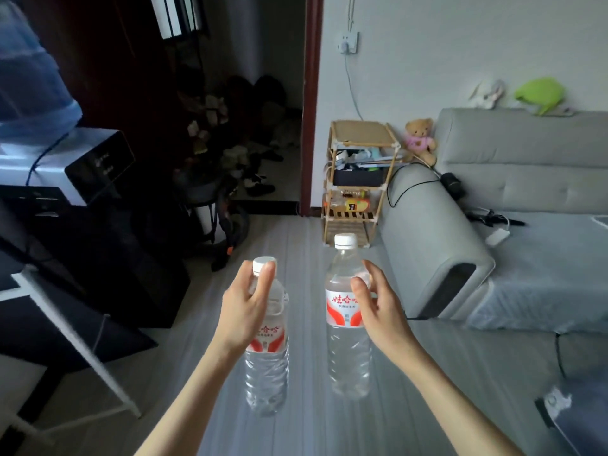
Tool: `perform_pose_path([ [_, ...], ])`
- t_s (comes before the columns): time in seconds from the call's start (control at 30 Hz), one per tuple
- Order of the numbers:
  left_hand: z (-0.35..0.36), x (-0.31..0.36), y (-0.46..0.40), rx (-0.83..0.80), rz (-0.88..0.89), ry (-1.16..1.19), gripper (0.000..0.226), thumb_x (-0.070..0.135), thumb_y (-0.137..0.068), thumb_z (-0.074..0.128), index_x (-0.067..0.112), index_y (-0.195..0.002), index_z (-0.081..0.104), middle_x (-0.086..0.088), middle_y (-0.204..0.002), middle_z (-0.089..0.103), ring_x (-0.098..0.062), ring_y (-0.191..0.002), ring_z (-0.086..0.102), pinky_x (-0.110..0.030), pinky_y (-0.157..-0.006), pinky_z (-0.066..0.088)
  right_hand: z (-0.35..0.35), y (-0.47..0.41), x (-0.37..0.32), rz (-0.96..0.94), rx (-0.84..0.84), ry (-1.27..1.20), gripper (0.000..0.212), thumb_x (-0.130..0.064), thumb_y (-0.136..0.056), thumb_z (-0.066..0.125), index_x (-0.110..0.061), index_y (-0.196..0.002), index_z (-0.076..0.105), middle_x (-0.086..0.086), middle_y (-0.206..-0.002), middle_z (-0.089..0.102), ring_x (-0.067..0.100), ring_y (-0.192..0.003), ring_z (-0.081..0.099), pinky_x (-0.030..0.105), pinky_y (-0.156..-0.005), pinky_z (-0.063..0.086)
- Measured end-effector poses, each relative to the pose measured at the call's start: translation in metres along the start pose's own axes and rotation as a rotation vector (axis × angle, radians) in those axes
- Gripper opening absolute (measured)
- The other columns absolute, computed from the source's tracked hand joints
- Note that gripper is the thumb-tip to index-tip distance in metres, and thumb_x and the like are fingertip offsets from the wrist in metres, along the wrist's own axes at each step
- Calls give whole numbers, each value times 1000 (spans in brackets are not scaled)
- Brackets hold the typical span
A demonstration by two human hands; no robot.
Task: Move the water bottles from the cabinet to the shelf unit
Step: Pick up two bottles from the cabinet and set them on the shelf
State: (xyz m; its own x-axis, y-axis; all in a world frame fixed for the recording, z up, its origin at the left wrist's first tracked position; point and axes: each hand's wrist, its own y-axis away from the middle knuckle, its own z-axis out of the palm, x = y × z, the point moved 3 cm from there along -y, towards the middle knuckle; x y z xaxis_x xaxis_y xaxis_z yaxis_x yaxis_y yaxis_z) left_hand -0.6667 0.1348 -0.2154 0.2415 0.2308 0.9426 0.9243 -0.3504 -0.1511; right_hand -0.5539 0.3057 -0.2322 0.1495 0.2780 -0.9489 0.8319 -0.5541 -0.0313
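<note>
Bottles mid-carry: left hand (pixel 245 304) grips left bottle (pixel 267 366) near cap, right hand (pixel 378 302) grips right bottle (pixel 348 350). Shelf unit (pixel 360 179) at 12 o'clock, well apart; placing remains.

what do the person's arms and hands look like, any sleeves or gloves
Both forearms are bare as far as the frame shows, with no sleeves in view. The left hand and right hand wear no gloves, and no rings, watch or bracelets show. Nails look short and unpainted.

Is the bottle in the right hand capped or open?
Capped: a white cap sits on the neck of the bottle, which the right hand holds upright.
</note>
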Motion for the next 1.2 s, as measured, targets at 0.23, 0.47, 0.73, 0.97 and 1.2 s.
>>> perform_pose_path([
  [0.23,53,-29,-165,-13,-6,50,34,40,-90,45,7,-86,54,7,-71,53,2,-64,51,-11,-62,42,5,-171,18,2,-2,32,40,-33,-92,42,-29,-131,34,-21,-96,53,3,-83,61,17,-66,54],
  [0.47,113,-35,-349,-82,-3,49,32,42,-89,46,12,-87,56,4,-72,58,-6,-68,54,-21,-69,46,-9,-342,25,27,85,76,37,-29,-92,44,-29,-127,35,-1,-111,59,3,-84,60,12,-61,52],
  [0.73,209,-18,-513,-177,28,40,24,42,-90,45,21,-87,56,9,-74,58,1,-67,54,-7,-60,40,-64,-501,31,0,167,186,55,-42,-88,43,-21,-138,33,5,-112,61,13,-90,62,33,-75,57],
  [0.97,307,-17,-632,-165,12,52,23,43,-89,45,23,-85,56,9,-75,58,-2,-70,57,-19,-66,46,-123,-647,63,-6,128,182,57,-44,-87,43,-20,-138,32,6,-109,61,10,-89,62,33,-75,57],
  [1.2,379,3,-746,-133,8,50,28,40,-90,45,15,-92,57,6,-79,59,-13,-80,59,-35,-79,47,-178,-788,74,-22,109,178,76,-68,-78,41,-20,-136,34,4,-114,63,15,-95,63,39,-81,55],
])
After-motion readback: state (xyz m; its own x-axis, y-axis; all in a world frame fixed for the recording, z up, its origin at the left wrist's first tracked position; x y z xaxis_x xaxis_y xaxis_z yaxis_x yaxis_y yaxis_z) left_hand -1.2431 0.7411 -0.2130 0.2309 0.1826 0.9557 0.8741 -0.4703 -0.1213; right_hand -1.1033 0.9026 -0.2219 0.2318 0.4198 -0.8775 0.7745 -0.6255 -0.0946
